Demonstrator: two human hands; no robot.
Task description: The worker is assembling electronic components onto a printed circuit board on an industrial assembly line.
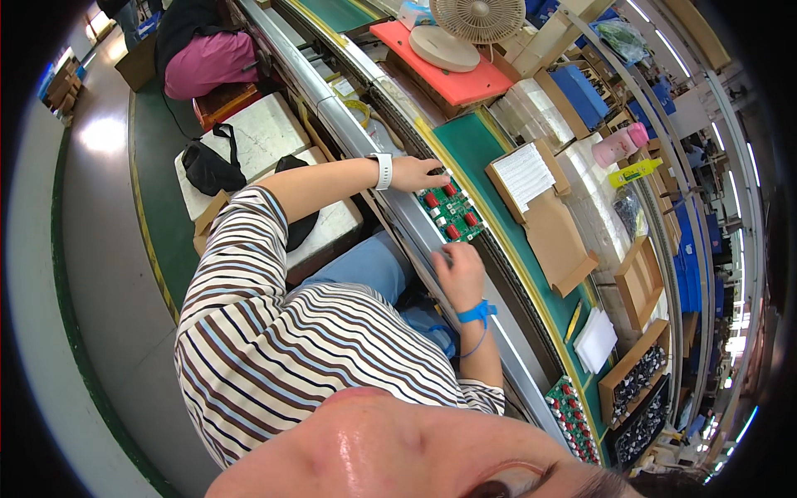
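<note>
A green circuit board (451, 212) with several red cylindrical parts and small white connectors lies across the rail of the line in front of me. My left hand (418, 173), with a white watch at the wrist, reaches to the board's far end, and its fingers close on that edge. By the board's near end is my right hand (462, 270), its fingers loosely curled and the thumb apart, with nothing visible between them. A blue wrist strap (477, 312) with a cord circles the right wrist.
Beyond the rail runs a green conveyor belt (466, 143). Cardboard boxes (552, 241), white sheets (595, 340) and a yellow pen-like tool (574, 322) lie along it. More populated boards (573, 419) sit at the lower right. A fan (479, 15) stands farther off; a person (207, 62) sits at upper left.
</note>
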